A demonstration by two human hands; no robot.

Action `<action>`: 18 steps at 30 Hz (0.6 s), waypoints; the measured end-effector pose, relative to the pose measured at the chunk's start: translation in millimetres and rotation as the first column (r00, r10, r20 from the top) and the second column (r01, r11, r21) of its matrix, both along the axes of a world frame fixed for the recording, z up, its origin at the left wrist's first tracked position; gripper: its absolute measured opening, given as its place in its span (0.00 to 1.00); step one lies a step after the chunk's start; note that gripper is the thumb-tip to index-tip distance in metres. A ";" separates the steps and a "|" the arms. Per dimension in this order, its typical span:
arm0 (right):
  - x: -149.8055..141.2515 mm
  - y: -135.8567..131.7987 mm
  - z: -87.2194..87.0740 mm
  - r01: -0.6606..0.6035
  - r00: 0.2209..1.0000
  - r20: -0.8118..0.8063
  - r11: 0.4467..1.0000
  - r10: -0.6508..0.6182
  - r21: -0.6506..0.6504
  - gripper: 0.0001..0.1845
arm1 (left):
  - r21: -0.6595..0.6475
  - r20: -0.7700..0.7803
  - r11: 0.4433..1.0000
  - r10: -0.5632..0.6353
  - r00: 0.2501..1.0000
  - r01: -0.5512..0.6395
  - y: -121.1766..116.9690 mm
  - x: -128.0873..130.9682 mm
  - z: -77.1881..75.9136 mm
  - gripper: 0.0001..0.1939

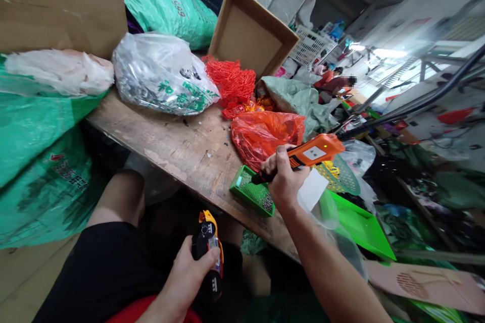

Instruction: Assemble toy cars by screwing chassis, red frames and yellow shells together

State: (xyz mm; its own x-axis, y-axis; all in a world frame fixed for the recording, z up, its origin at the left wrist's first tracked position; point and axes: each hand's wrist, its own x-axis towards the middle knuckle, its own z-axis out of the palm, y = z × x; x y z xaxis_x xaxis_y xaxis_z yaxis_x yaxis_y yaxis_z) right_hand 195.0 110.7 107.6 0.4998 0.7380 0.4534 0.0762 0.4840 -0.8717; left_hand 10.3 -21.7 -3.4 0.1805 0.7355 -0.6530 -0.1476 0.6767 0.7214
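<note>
My right hand (284, 176) grips an orange corded electric screwdriver (306, 154), its black tip end (257, 178) just above the near corner of a green perforated tray (250, 189). A small heap of dark metal parts (268, 202) lies in that tray. Low over my lap, my left hand (189, 272) is closed around a black and orange cordless power tool (205, 242), held upright. The tool's lower end is partly hidden by my fingers.
A worn wooden table (162, 146) carries a clear bag of dark parts (162, 75), red netting (231, 81), and a red-orange plastic bag (265, 131). A cardboard box (250, 30) stands behind them. A bright green tray (359, 227) sits lower right. A person (329, 81) sits far back.
</note>
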 end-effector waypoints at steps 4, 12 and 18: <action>-1.4 -8.7 10.3 -0.024 1.000 0.011 1.000 0.024 0.020 0.14 | -0.024 0.037 1.000 0.009 0.999 -0.008 -0.2 1.0 -3.6 0.28; -33.1 -61.0 39.1 -0.072 0.995 0.067 0.993 0.079 -0.098 0.17 | -0.108 0.129 0.993 -0.026 0.991 0.040 5.5 -1.5 7.6 0.24; -62.5 -106.9 37.0 -0.249 0.966 0.011 0.944 0.258 -0.218 0.12 | -0.121 0.184 0.992 -0.007 0.983 0.029 4.9 1.5 11.3 0.23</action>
State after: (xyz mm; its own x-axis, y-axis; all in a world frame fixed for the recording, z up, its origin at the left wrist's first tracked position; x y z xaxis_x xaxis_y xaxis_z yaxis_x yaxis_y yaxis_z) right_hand 132.6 3.8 144.6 0.2688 0.9195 0.2868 0.0106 0.2949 -0.9555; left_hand 11.8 -16.7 7.9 0.3178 0.6474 -0.6928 -0.2565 0.7621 0.5945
